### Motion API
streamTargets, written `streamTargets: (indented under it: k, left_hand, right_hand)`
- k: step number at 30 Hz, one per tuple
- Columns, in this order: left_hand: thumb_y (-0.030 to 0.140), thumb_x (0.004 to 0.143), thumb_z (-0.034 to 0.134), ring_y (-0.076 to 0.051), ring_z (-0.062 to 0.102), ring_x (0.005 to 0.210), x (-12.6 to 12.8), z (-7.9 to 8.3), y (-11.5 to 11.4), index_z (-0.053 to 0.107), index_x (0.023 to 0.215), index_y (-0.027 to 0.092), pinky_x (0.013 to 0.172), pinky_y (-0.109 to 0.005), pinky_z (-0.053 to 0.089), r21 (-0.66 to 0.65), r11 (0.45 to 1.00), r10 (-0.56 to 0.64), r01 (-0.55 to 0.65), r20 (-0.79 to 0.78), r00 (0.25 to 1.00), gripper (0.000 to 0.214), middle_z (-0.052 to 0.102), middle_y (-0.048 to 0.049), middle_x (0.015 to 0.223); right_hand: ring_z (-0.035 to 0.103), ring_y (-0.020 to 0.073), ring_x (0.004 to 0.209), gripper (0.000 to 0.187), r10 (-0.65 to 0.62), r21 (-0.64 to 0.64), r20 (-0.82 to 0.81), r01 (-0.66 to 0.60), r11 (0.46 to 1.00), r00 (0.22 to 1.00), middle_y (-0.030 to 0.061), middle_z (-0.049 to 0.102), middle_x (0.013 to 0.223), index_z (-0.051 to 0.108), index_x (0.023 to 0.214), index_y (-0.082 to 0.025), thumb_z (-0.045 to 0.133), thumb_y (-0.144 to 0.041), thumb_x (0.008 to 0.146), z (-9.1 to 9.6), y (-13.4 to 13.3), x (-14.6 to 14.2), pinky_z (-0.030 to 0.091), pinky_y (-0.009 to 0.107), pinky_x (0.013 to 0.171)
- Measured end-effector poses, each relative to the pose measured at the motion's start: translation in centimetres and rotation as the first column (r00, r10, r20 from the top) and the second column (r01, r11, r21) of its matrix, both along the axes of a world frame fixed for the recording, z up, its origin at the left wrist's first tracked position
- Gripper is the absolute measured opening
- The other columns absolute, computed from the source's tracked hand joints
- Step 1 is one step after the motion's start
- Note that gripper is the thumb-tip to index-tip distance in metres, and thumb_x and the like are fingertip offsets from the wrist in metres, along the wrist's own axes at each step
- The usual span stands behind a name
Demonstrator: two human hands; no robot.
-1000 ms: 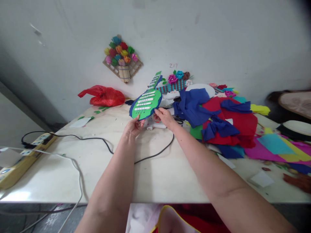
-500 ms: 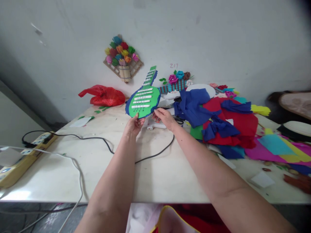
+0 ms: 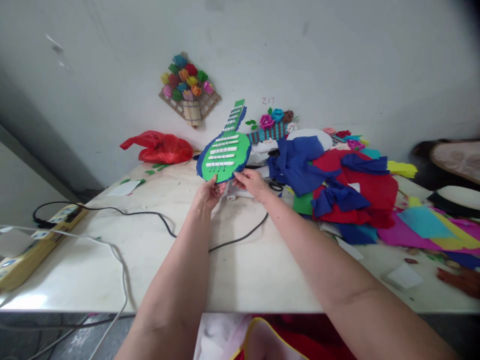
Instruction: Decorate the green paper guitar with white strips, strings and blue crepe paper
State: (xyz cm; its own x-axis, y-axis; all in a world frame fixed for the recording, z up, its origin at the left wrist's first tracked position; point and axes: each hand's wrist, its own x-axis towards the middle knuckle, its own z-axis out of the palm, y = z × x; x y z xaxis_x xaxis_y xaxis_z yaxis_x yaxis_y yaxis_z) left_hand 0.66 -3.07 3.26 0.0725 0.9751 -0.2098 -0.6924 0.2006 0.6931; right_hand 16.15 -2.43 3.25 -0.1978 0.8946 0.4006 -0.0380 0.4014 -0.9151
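A green paper guitar with a ragged dark blue border and white strips across its body and neck is held up over the table, neck pointing up. My left hand pinches its bottom edge, thumb on the front face. At the lower right rim, my right hand grips the blue border between thumb and fingers. Partly hidden behind my right hand lies a white glue gun, and black-handled scissors are just to its right.
Crumpled blue paper and red paper pile up on the right. A red plastic bag sits back left. A power strip with cables lies at the left edge; a black cord crosses the table.
The guitar has shifted slightly to the right in my hands. My right hand has moved a little along the rim, its fingers now closer to my left hand.
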Motion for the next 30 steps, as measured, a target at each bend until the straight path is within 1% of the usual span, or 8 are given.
streamTargets:
  k: [6,9,11,13,18,21,25,30]
  left_hand:
    - [0.015,0.084,0.046,-0.013,0.059,0.042,0.3,0.2,0.0,0.055,0.084,0.010,0.040,-0.016,0.047,0.013,1.000,0.024,-0.024,-0.008,1.000,0.011,0.061,-0.0045,0.051]
    - [0.016,0.084,0.046,-0.012,0.058,0.043,0.4,0.2,0.0,0.056,0.082,0.010,0.041,-0.016,0.047,0.003,1.000,0.027,-0.028,0.018,0.999,0.012,0.061,-0.0055,0.053]
    - [0.016,0.084,0.046,-0.012,0.058,0.043,0.4,0.3,0.0,0.056,0.082,0.009,0.041,-0.016,0.047,-0.008,1.000,0.024,-0.024,0.042,0.999,0.012,0.061,-0.0057,0.053]
    - [0.017,0.084,0.046,-0.011,0.058,0.042,0.4,0.3,-0.1,0.056,0.082,0.009,0.041,-0.015,0.047,-0.023,0.999,0.024,-0.023,0.059,0.998,0.013,0.061,-0.0054,0.053]
    - [0.016,0.085,0.045,-0.011,0.058,0.042,0.3,0.3,-0.1,0.055,0.077,0.009,0.042,-0.015,0.048,-0.038,0.999,0.013,-0.011,0.069,0.998,0.015,0.061,-0.0060,0.052]
    - [0.015,0.084,0.046,-0.012,0.059,0.043,0.3,0.2,0.0,0.055,0.078,0.008,0.042,-0.016,0.049,-0.055,0.998,0.011,-0.006,0.076,0.997,0.013,0.061,-0.0063,0.053]
    - [0.015,0.083,0.047,-0.012,0.059,0.042,0.3,0.1,0.1,0.055,0.082,0.009,0.041,-0.016,0.048,-0.050,0.999,0.018,-0.014,0.079,0.997,0.011,0.061,-0.0047,0.053]
    - [0.015,0.084,0.046,-0.012,0.058,0.042,0.3,0.1,0.1,0.055,0.080,0.009,0.041,-0.016,0.048,-0.012,1.000,0.019,-0.018,0.047,0.999,0.011,0.060,-0.0049,0.051]
  right_hand:
    - [0.047,0.0085,0.050,0.038,-0.019,-0.012,-0.011,0.019,1.000,1.000,0.0007,0.060,0.061,0.054,0.061,-0.018,0.055,-0.055,0.069,0.1,-0.3,-0.3,0.038,0.022,0.050]
    - [0.049,0.0093,0.054,0.038,0.032,0.017,0.039,-0.033,0.999,0.999,0.0015,0.061,0.065,0.056,0.062,-0.017,0.052,-0.053,0.072,0.5,-0.8,0.0,0.038,0.022,0.052]
    - [0.050,0.0095,0.056,0.034,0.065,0.041,0.083,-0.068,0.997,0.994,0.0015,0.062,0.067,0.058,0.064,-0.017,0.053,-0.050,0.073,0.7,-1.1,0.2,0.039,0.023,0.053]
    - [0.050,0.0094,0.057,0.029,0.066,0.064,0.112,-0.074,0.995,0.992,0.0012,0.062,0.068,0.060,0.067,-0.017,0.056,-0.045,0.072,0.8,-1.2,0.3,0.039,0.023,0.054]
    - [0.047,0.0080,0.052,0.020,0.031,0.078,0.086,-0.037,0.996,0.996,0.0001,0.062,0.064,0.062,0.067,-0.017,0.057,-0.036,0.071,0.4,-0.7,0.0,0.041,0.023,0.056]
    - [0.046,0.0074,0.051,0.018,0.021,0.069,0.071,-0.026,0.997,0.997,-0.0002,0.061,0.063,0.061,0.065,-0.016,0.057,-0.033,0.071,0.2,-0.4,-0.2,0.040,0.022,0.054]
    - [0.046,0.0069,0.049,0.017,-0.003,0.082,0.066,-0.002,0.997,0.998,-0.0007,0.061,0.060,0.061,0.062,-0.016,0.056,-0.030,0.070,0.3,-0.5,-0.3,0.039,0.021,0.052]
    - [0.046,0.0070,0.048,0.017,-0.033,0.085,0.056,0.028,0.996,0.998,-0.0014,0.060,0.057,0.060,0.059,-0.016,0.055,-0.028,0.071,0.7,-1.0,-0.4,0.039,0.021,0.052]
